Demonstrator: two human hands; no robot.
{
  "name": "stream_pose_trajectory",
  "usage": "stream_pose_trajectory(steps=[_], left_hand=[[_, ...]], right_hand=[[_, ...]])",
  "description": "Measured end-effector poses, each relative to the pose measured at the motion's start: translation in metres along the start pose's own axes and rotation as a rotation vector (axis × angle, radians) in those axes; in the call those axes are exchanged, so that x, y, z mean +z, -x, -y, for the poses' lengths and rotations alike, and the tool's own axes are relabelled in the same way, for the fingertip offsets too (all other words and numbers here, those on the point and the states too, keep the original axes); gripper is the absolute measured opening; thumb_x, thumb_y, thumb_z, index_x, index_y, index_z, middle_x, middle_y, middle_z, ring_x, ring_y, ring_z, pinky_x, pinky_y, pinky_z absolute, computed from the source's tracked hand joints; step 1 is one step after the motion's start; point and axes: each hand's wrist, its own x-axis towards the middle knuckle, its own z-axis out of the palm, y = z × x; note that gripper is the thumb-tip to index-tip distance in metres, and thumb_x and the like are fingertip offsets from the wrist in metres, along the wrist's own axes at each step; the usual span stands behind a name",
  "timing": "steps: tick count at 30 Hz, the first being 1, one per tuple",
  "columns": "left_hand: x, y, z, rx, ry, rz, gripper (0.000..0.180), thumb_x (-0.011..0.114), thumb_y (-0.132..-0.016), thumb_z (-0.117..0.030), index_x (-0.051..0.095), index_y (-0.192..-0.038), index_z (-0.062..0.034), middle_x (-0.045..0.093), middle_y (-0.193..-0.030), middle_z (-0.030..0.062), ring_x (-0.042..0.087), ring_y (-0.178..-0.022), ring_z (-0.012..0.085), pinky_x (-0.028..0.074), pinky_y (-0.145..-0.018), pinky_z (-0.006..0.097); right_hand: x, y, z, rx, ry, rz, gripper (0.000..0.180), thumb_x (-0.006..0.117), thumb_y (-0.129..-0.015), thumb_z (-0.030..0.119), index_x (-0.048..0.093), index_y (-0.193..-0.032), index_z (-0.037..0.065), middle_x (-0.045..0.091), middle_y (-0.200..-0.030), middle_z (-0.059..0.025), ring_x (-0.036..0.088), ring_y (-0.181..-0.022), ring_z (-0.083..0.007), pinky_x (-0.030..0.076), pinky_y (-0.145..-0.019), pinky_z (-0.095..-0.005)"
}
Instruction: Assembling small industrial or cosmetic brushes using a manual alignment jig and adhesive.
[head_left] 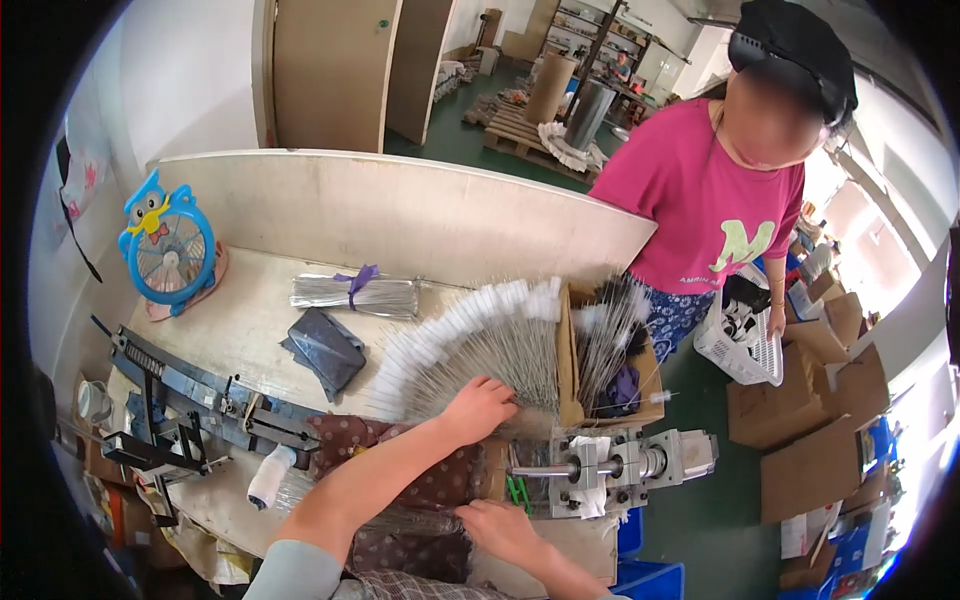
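My left hand (pixel 482 408) reaches across to the lower ends of a fanned-out pile of white-tipped wire brushes (pixel 465 340). Its fingers are bent and close together at the wire stems; what lies under them is hidden. Nearer to me, my right hand (pixel 502 530) has its fingers drawn together at the edge of clear plastic film over a brown dotted cloth (pixel 430 470). Anything between those fingers is too small to make out. Just right of the hands, a metal shaft (pixel 545 471) points left from a clamped machine unit (pixel 640 468), with a green-handled tool (pixel 517 492) beside it.
A cardboard box (pixel 570 370) with brushes stands behind the machine. At left are a blue fan (pixel 170 255), a tied wire bundle (pixel 355 295), a dark folded cloth (pixel 326 352) and a black metal fixture (pixel 160 440). Beyond the board, a person (pixel 700 190) holds a white basket (pixel 740 335).
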Motion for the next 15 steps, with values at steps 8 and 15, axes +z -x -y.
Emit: stream_pose_trajectory(steps=[8,15], left_hand=[[-0.045,-0.001,-0.001,-0.244,0.019,-0.033,0.012,0.059,-0.073,-0.021,0.064,-0.078,-0.0113,0.061,-0.084,0.005,0.058,-0.088,0.0243,0.046,-0.077,0.037],[-0.077,0.044,-0.022,-0.782,-0.015,0.565,0.037,0.055,-0.082,-0.042,0.068,-0.081,-0.0078,0.066,-0.082,0.0126,0.064,-0.081,0.0303,0.05,-0.071,0.041]], right_hand=[[0.007,0.0,-0.01,-0.011,-0.025,0.015,0.019,0.053,-0.077,0.01,0.061,-0.095,0.011,0.059,-0.08,-0.0063,0.062,-0.077,-0.0254,0.051,-0.063,-0.0358],[0.003,0.003,-0.006,-0.021,-0.064,0.058,0.021,0.053,-0.077,0.008,0.059,-0.096,0.009,0.059,-0.083,-0.0067,0.061,-0.084,-0.0262,0.05,-0.068,-0.0359]])
